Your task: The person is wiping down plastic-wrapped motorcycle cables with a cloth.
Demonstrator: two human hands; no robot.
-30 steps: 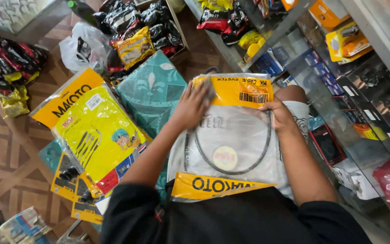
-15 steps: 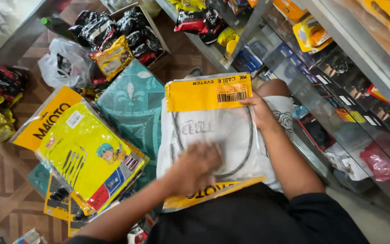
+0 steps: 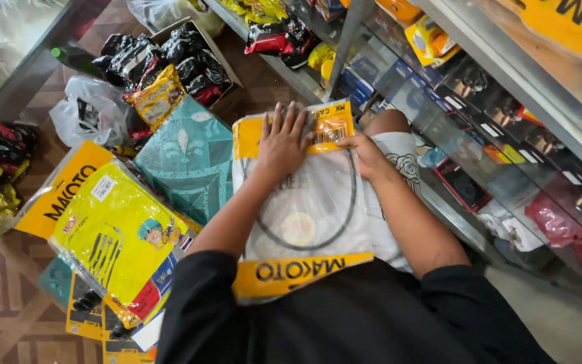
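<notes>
Along the right side runs a glass display shelf [image 3: 506, 128] of packaged parts. Left, on the floor, lies a yellow packet stack [image 3: 112, 229]. At centre, a clear cable packet [image 3: 304, 202] with yellow ends rests on the person's lap. Left hand [image 3: 284, 138] lies flat, fingers spread, on its far end; right hand [image 3: 366, 154] pinches its far right edge.

The packet [image 3: 304, 216] under both hands was clear plastic with orange-yellow bands at each end and a black cable coiled inside. Left of the left hand [image 3: 283, 140], a teal cloth [image 3: 186, 158] bore a pale floral pattern. Farther left lay a bright yellow bag [image 3: 106, 229] with an orange header, over brown patterned floor tiles [image 3: 1, 296].
</notes>
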